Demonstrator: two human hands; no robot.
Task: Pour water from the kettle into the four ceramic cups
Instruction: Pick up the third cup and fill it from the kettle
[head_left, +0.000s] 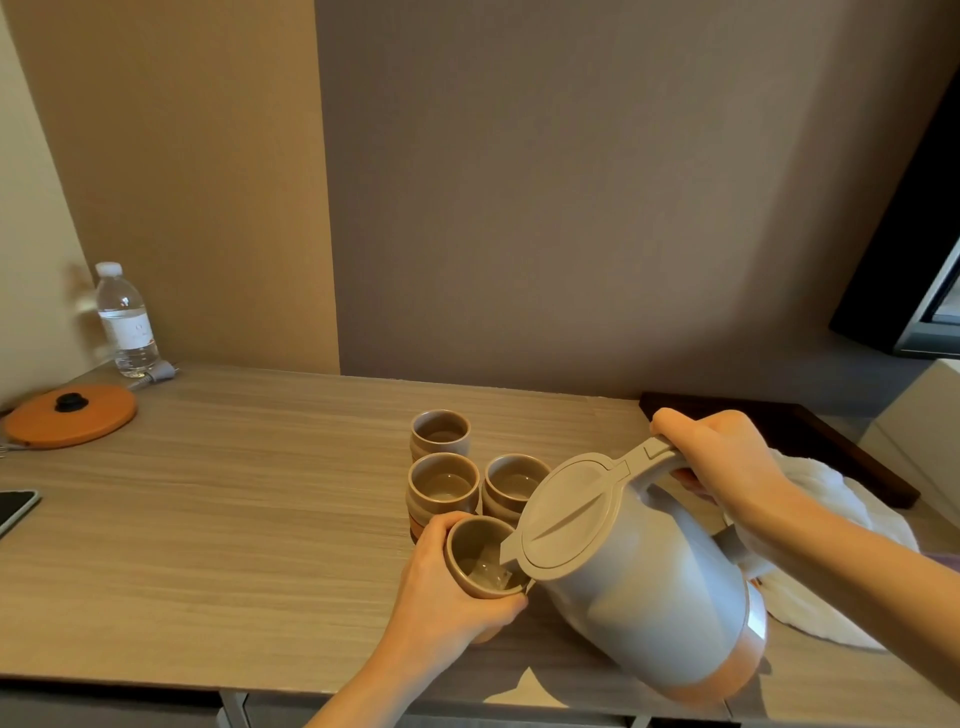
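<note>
My right hand (727, 462) grips the handle of a grey kettle (639, 582) with an orange base. The kettle is tilted left, its spout over the nearest cup (480, 558). Water is running into that cup. My left hand (447, 587) wraps around the nearest cup from the left and front. Three more brown-grey ceramic cups stand upright behind it: one at the far back (440, 433), one in the middle left (442, 483), one in the middle right (511, 480). The middle two appear to hold some water.
An orange kettle base (70, 415) with a grey cord lies at the far left, with a water bottle (127, 319) behind it. A phone (15, 509) sits at the left edge. A white towel (831, 519) and a dark tray (779, 431) are at the right.
</note>
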